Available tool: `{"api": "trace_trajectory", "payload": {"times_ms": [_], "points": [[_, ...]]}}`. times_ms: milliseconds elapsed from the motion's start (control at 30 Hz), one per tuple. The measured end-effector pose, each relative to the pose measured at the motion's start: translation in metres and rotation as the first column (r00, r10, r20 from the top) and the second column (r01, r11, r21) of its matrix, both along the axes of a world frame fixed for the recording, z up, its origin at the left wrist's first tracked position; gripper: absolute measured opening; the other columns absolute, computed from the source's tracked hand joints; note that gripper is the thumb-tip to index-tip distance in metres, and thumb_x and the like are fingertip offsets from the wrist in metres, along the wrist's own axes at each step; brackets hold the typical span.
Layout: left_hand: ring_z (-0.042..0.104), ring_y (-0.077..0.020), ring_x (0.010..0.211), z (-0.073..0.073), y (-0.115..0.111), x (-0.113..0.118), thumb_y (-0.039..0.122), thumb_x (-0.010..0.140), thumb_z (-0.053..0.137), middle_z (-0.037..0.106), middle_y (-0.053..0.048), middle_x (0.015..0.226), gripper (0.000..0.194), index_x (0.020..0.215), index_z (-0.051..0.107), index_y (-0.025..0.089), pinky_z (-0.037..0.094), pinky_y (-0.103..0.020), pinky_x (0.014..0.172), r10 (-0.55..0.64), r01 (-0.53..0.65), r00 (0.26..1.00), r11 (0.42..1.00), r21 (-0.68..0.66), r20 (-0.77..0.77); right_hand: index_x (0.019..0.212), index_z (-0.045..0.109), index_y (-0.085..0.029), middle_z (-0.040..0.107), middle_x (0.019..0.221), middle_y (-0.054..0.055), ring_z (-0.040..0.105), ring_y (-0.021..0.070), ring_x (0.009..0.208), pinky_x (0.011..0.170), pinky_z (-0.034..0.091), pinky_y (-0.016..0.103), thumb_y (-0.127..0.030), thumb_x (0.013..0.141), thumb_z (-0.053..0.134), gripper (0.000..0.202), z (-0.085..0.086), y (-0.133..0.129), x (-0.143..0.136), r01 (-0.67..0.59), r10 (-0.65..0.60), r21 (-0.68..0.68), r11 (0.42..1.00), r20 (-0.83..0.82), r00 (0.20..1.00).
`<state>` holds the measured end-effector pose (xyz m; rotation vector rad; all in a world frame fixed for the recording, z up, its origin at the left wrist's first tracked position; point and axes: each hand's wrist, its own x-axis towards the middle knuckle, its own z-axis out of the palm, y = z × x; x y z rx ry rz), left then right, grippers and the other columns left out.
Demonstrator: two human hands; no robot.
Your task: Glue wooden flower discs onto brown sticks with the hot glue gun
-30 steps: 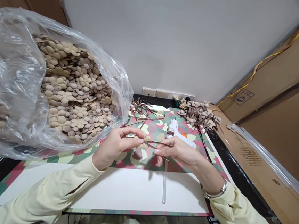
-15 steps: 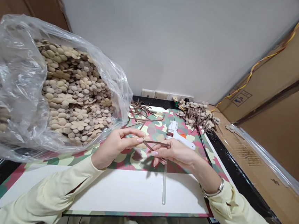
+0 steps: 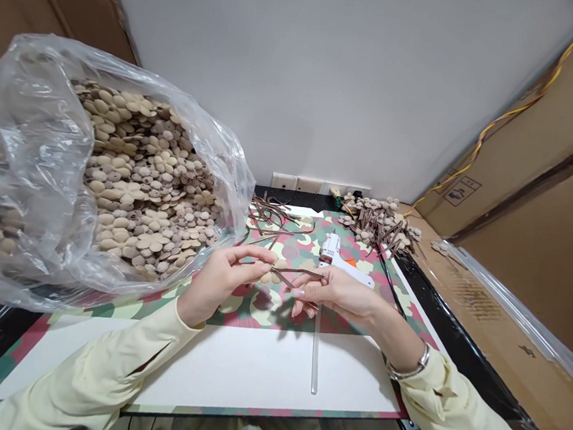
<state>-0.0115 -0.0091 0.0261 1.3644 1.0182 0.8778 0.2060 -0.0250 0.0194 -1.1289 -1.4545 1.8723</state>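
Note:
My left hand (image 3: 223, 280) is closed in a pinch at the end of a folded brown strip (image 3: 299, 271). A small beige petal-shaped piece (image 3: 265, 277) shows just under its fingertips. To the right, the fingers of my right hand (image 3: 342, 292) close on the strip's two other ends, which spread in a narrow V. Both hands hover above the patterned mat. Behind my right hand lies a white glue gun (image 3: 331, 247), partly covered by it. A clear glue stick (image 3: 316, 361) sticks out below that hand over the white sheet.
A large clear plastic bag (image 3: 37, 133) full of beige flower shapes (image 3: 155, 197) stands at left. Loose brown strips (image 3: 276, 215) lie behind my hands. At back right is a pile of flowers with strips (image 3: 383, 223). Cardboard (image 3: 533, 196) lines the right side; a black cable (image 3: 386, 274) crosses the mat.
My hands stay almost in place, with the strip still between them. My right fingers have shifted slightly, and the beige piece under my left fingertips shows a little more. The view has moved slightly.

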Motion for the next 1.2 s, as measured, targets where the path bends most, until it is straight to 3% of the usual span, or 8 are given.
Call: {"api": "trace_trajectory", "payload": {"times_ms": [167, 300, 433, 633, 767, 933, 1067, 1200], "points": [[0.057, -0.0123, 0.06, 0.002, 0.001, -0.002, 0.034, 0.074, 0.065, 0.066, -0.003, 0.077, 0.024, 0.09, 0.066, 0.015, 0.043, -0.022, 0.055, -0.007, 0.01, 0.999, 0.998, 0.062, -0.052, 0.106, 0.062, -0.013, 0.07, 0.084, 0.007, 0.062, 0.0151, 0.07, 0.065, 0.046, 0.028, -0.036, 0.07, 0.07, 0.043, 0.007, 0.0, 0.004, -0.006, 0.002, 0.066, 0.998, 0.059, 0.998], [0.061, -0.0145, 0.066, 0.006, -0.001, 0.0, 0.034, 0.074, 0.064, 0.065, -0.003, 0.08, 0.027, 0.094, 0.06, 0.016, 0.046, -0.022, 0.058, -0.048, 0.048, 0.999, 0.998, 0.051, -0.013, 0.104, 0.064, -0.019, 0.065, 0.108, 0.006, 0.059, 0.0176, 0.095, 0.08, 0.044, 0.028, -0.04, 0.073, 0.067, 0.038, 0.017, -0.003, 0.0, 0.144, -0.195, 0.315, 0.938, 0.136, 0.971], [0.065, -0.0182, 0.081, 0.004, -0.007, 0.006, 0.031, 0.072, 0.066, 0.062, -0.005, 0.101, 0.031, 0.098, 0.056, 0.019, 0.052, -0.028, 0.071, -0.073, 0.069, 0.996, 0.996, 0.056, 0.06, 0.09, 0.067, -0.021, 0.067, 0.095, 0.003, 0.06, 0.017, 0.082, 0.073, 0.044, 0.028, -0.042, 0.077, 0.061, 0.026, 0.017, -0.008, -0.011, 0.132, -0.315, 0.566, 0.814, 0.238, 0.919], [0.062, -0.0203, 0.094, 0.0, -0.009, 0.01, 0.032, 0.074, 0.064, 0.063, -0.006, 0.101, 0.026, 0.096, 0.058, 0.019, 0.051, -0.027, 0.077, -0.035, 0.029, 0.998, 0.99, 0.137, 0.044, 0.079, 0.064, -0.021, 0.067, 0.084, 0.003, 0.06, 0.0179, 0.08, 0.077, 0.042, 0.03, -0.03, 0.083, 0.056, 0.013, 0.008, -0.012, -0.019, 0.084, -0.401, 0.776, 0.626, 0.227, 0.888], [0.061, -0.0188, 0.095, -0.003, -0.007, 0.013, 0.032, 0.073, 0.066, 0.066, -0.006, 0.103, 0.025, 0.092, 0.061, 0.018, 0.049, -0.025, 0.08, 0.067, -0.077, 0.996, 0.985, 0.158, 0.062, 0.08, 0.063, -0.021, 0.068, 0.084, 0.004, 0.058, 0.0192, 0.083, 0.08, 0.039, 0.035, -0.022, 0.084, 0.056, 0.008, 0.0, -0.014, -0.026, 0.068, -0.48, 0.908, 0.414, 0.154, 0.864], [0.063, -0.0173, 0.081, -0.01, -0.005, 0.018, 0.038, 0.077, 0.061, 0.069, -0.006, 0.088, 0.027, 0.092, 0.066, 0.016, 0.049, -0.025, 0.071, 0.011, 0.003, 0.977, 0.998, -0.066, 0.214, 0.097, 0.062, -0.021, 0.067, 0.097, 0.005, 0.054, 0.0205, 0.097, 0.085, 0.037, 0.038, -0.022, 0.085, 0.055, 0.013, -0.011, -0.014, -0.033, -0.096, -0.382, 0.966, 0.242, 0.186, 0.905], [0.063, -0.017, 0.079, -0.015, -0.007, 0.022, 0.046, 0.086, 0.045, 0.068, -0.008, 0.087, 0.038, 0.094, 0.065, 0.015, 0.05, -0.028, 0.072, -0.062, 0.267, 0.833, 0.916, -0.3, 0.55, 0.096, 0.063, -0.022, 0.061, 0.106, 0.007, 0.051, 0.0206, 0.1, 0.084, 0.037, 0.038, -0.014, 0.087, 0.048, 0.019, -0.014, -0.011, -0.031, -0.144, -0.365, 0.965, 0.22, 0.218, 0.905], [0.062, -0.016, 0.087, -0.019, -0.008, 0.023, 0.035, 0.09, 0.044, 0.068, -0.007, 0.092, 0.029, 0.093, 0.065, 0.015, 0.048, -0.03, 0.084, -0.042, 0.39, 0.73, 0.845, -0.366, 0.682, 0.09, 0.063, -0.022, 0.06, 0.099, 0.006, 0.053, 0.0188, 0.096, 0.086, 0.038, 0.036, -0.02, 0.088, 0.05, 0.013, -0.004, -0.012, -0.029, -0.042, -0.346, 0.93, 0.364, 0.177, 0.921]]}}
